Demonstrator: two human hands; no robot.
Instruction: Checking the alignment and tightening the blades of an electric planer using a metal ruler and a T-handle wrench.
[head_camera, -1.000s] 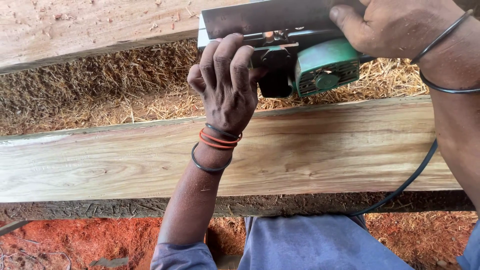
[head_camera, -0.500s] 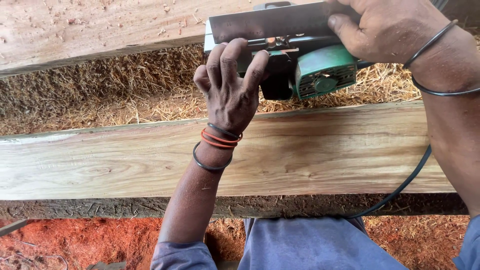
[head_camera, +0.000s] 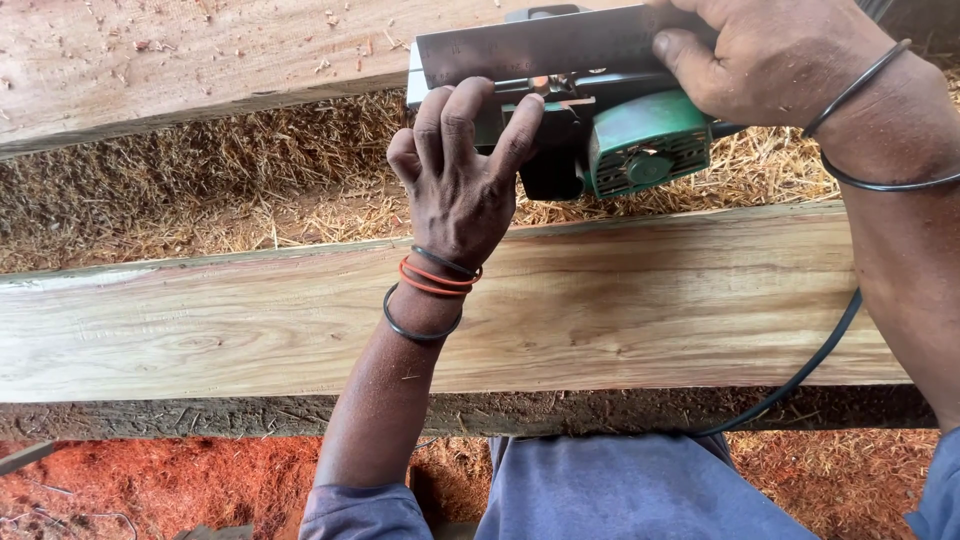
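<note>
Green electric planer (head_camera: 600, 120) with grey metal base turned up, left hand (head_camera: 462, 175) fingers curled on its blade area, right hand (head_camera: 775, 55) gripping its body, pale plank (head_camera: 620, 300) below, black cord (head_camera: 800, 375)

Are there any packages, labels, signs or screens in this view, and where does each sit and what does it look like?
No packages, signs or screens show.
Any label on the power planer: too unclear to tell; only its green motor housing and grey metal plate show, at top centre.
Left hand: fingers on the planer's front, orange and black bands at the wrist.
Right hand: grips the planer's top.
Plank: long, pale, bare wood below the tool.
</note>
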